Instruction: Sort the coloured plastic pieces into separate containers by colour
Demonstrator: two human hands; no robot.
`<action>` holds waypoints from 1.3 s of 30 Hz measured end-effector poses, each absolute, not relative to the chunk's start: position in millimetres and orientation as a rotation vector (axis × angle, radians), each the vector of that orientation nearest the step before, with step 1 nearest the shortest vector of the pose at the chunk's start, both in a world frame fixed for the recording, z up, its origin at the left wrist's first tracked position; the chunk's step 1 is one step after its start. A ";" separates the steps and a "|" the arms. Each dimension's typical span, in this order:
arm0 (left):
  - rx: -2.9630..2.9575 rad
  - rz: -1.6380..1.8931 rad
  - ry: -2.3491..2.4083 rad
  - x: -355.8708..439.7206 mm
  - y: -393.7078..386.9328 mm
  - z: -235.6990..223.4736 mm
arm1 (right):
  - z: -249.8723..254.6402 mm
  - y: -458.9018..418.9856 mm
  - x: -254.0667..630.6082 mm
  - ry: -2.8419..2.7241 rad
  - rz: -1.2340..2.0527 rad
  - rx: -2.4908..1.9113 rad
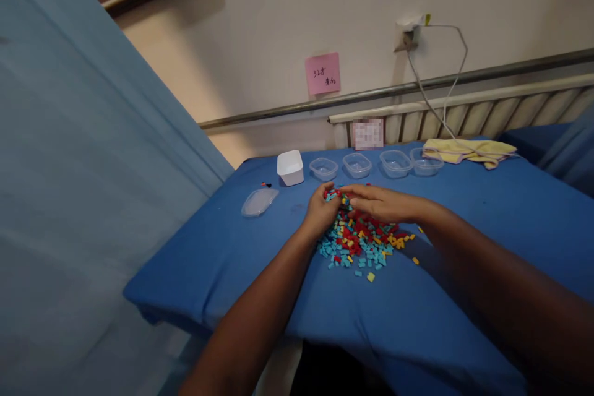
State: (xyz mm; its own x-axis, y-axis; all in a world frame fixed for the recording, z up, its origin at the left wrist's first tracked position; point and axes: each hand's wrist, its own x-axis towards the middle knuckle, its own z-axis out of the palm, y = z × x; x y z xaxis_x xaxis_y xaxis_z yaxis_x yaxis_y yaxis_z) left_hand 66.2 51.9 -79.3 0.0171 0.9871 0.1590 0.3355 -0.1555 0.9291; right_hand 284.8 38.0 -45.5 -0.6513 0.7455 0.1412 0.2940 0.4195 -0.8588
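Now both hands sit on the brick pile (359,238): left hand (322,210) curled around bricks, right hand (380,203) flat, fingers together; sorting looks barely begun, and next comes pinching one colour.

pink note (322,73), yellow cloth (468,150), loose lid (259,202)

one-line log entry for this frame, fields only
left hand: on pile of small blocks | right hand: flat on pile | clear containers: behind pile | white tub: left of them | surface: blue table

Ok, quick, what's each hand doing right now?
Left hand: curled on the pile of small bricks; whether it grips any cannot be told.
Right hand: flat, fingers open, resting on the pile.
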 end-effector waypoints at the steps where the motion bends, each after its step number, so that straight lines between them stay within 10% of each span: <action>1: 1.532 1.167 1.357 70.7 51.9 -78.5 | -41.1 35.8 290.4 -2.155 1.213 -0.884; 19: 2.375 0.284 1.033 -35.0 13.4 -62.2 | -131.9 -50.5 335.6 -2.293 0.495 -1.278; 39: 2.137 0.971 1.262 -11.5 32.6 -102.7 | -57.9 33.4 212.0 -2.021 0.774 -1.286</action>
State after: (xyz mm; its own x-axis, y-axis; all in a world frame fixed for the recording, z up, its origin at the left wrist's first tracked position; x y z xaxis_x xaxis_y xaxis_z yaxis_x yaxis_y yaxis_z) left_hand -11.5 32.6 -102.7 0.3259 0.8842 0.3346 0.5501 -0.4652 0.6936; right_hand 212.0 33.4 -57.9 -0.3386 0.9226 0.1848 0.5633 0.3561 -0.7456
